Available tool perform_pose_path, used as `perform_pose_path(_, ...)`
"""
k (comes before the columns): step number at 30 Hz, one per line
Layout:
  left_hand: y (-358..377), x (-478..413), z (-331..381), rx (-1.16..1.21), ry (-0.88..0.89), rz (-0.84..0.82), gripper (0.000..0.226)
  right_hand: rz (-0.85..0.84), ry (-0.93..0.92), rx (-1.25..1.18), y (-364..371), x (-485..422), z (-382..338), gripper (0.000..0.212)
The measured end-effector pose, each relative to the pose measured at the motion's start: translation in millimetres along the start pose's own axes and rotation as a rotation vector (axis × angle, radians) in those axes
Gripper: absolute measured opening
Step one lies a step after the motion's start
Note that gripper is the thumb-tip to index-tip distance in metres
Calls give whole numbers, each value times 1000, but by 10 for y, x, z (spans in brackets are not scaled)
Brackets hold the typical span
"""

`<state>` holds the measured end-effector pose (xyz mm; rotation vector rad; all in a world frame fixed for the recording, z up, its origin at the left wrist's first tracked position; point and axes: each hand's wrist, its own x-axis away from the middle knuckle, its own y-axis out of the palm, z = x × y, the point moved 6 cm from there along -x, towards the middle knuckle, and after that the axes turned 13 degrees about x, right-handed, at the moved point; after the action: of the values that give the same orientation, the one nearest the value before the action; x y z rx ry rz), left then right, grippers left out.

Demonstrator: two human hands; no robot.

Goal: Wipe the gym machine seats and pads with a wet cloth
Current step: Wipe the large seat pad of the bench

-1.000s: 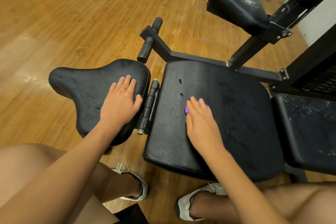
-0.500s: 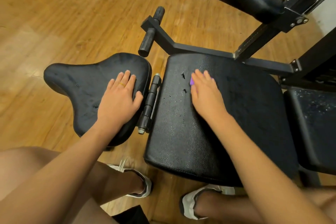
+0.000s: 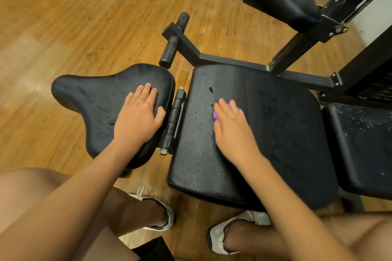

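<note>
In the head view, the right hand (image 3: 233, 129) at frame centre pressed the purple cloth (image 3: 215, 115) flat under straight fingers on the large seat pad (image 3: 282, 133), most of which lay to the right of the cloth. The left hand (image 3: 137, 121), farther from the cloth, rested flat and empty on the saddle-shaped pad (image 3: 89, 99) at centre left. No writing was legible.

The left grip (image 3: 137, 118) lies flat, fingers straight, on the saddle-shaped black seat (image 3: 89, 95), with a gold ring (image 3: 141, 98) on one finger. The right grip (image 3: 233, 127) presses flat on a purple cloth (image 3: 216, 115), mostly hidden under its fingers, on the large black pad (image 3: 286, 133). A black hinge (image 3: 175, 118) joins seat and pad above the wooden floor (image 3: 84, 17).
</note>
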<state>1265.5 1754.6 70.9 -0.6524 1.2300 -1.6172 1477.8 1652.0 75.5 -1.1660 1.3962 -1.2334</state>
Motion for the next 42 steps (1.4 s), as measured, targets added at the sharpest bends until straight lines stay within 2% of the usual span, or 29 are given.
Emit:
perform_pose_path(3,6,2,18,6,-1,-5,58,-76,-10,-39,-3,837,-190,48)
perform_pose_path(6,8,8,16,-7,4,-11,59,-72,-26,-1,-14,1248,-331,53)
perform_pose_path(11,-7,16,24,2,-4,-9,60,-41,-68,16,44,1020,-365,51)
perform_pose_path(18,-22,35,41,0,-7,-19,59,-13,43,72,125,-173,-217,36)
perform_pose_path(20,-30,35,50,-2,-5,-18,59,-33,39,69,110,-116,-233,41)
perform_pose_path(24,-32,17,52,-7,-3,-18,58,-129,-34,18,27,571,-319,56)
perform_pose_path(27,-14,-9,33,-12,-1,-22,60,-131,-68,32,9,818,-342,66)
perform_pose_path(30,17,-7,-2,-12,-3,-24,60,-81,-79,41,59,473,-319,53)
perform_pose_path(34,30,-10,2,-1,-5,-18,60,-3,-54,114,154,-587,-157,34)
perform_pose_path(38,1,4,0,7,-12,-15,56,32,18,164,95,-1598,-53,34)
perform_pose_path(42,-26,-2,6,-5,-10,-21,58,61,54,157,71,-1621,-75,28)
